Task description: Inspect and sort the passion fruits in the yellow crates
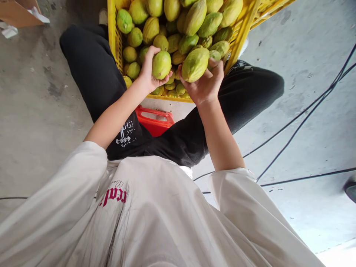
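Observation:
A yellow plastic crate (112, 33) full of green and yellowish fruits stands on the floor between my knees. My left hand (147, 76) is wrapped round a small round green fruit (161, 65) at the crate's near side. Beside it, my right hand (207, 85) grips a larger oval green fruit (195, 63) from below, fingers curled round it. Both fruits are held just above the pile, close together. Several more fruits (194, 18) fill the crate behind them.
I sit on a red stool (154, 120) in black trousers on a concrete floor. Black cables (303, 115) run across the floor at the right. A cardboard box (16, 13) lies at the top left. A dark object (350, 189) sits at the right edge.

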Motion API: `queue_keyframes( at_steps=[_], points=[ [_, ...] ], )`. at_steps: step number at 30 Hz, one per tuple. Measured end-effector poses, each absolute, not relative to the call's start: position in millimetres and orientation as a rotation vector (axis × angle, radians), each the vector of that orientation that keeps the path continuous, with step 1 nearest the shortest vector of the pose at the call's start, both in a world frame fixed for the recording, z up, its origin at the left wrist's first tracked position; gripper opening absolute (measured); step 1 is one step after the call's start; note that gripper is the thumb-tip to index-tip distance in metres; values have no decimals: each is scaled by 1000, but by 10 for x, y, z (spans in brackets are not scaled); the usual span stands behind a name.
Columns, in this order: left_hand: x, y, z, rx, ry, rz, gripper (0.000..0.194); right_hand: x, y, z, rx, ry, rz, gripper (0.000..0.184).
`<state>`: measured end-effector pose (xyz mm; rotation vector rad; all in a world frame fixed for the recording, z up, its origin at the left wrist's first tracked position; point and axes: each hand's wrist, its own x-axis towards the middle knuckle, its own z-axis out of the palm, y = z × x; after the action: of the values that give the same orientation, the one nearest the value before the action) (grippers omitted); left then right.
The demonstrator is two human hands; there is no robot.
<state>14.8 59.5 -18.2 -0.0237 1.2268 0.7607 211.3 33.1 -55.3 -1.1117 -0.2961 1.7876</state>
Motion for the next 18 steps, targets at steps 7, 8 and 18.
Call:
queue_keyframes(
  at_steps=[7, 8, 18],
  points=[
    [136, 583, -266, 245, 1298, 759, 41, 2167, 335, -567, -1337, -515, 1757, 40],
    [123, 587, -287, 242, 1282, 757, 40, 2175, 336, -556, -1352, -523, 1757, 39],
    [109, 626, -91, 281, 1160, 682, 68, 2123, 351, -473, -1294, -513, 1774, 51]
  ],
)
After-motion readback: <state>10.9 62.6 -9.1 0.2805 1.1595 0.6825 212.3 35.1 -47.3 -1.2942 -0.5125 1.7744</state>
